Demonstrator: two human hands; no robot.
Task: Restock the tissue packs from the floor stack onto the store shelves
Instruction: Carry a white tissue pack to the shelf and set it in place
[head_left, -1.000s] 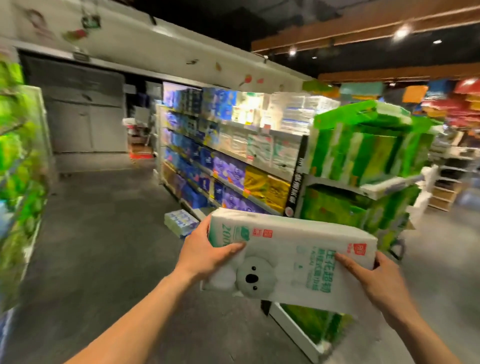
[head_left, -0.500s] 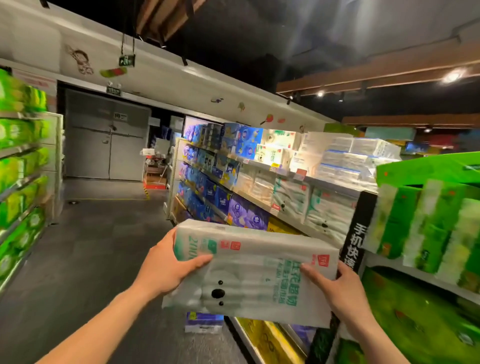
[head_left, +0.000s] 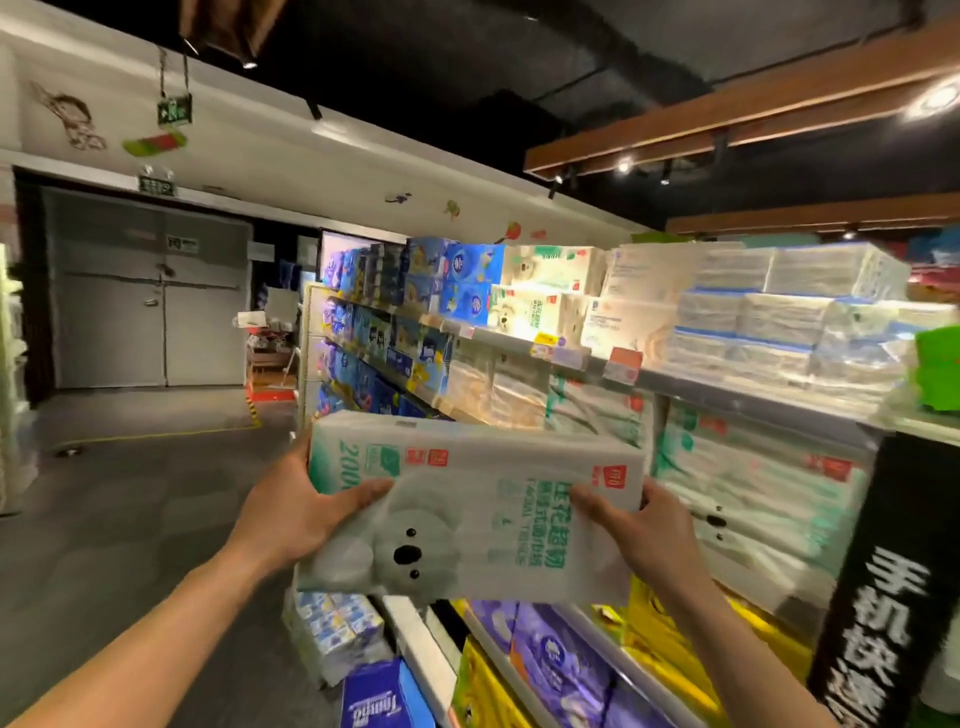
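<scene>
I hold a white tissue pack (head_left: 483, 499) with a grey koala face and green lettering, level at chest height in front of the shelves. My left hand (head_left: 291, 514) grips its left end, thumb on the front face. My right hand (head_left: 639, 525) grips its right end. Just behind the pack, on the middle shelf (head_left: 727, 400), stand matching koala tissue packs (head_left: 753, 499). The top shelf carries more koala packs (head_left: 540, 306) and clear-wrapped white tissue stacks (head_left: 779, 312). On the floor below my hands sits a stack of tissue packs (head_left: 337, 629).
Blue tissue boxes (head_left: 395, 338) fill the shelving further down the aisle. Purple and yellow packs (head_left: 550, 670) fill the lower shelf. A black end panel with white characters (head_left: 883, 597) stands at right. Grey double doors (head_left: 156, 306) close the aisle's far end; grey floor lies to the left.
I have come closer to the shelving and my view has risen. The pack, held in both hands, now sits level in front of the middle shelf of koala packs.
</scene>
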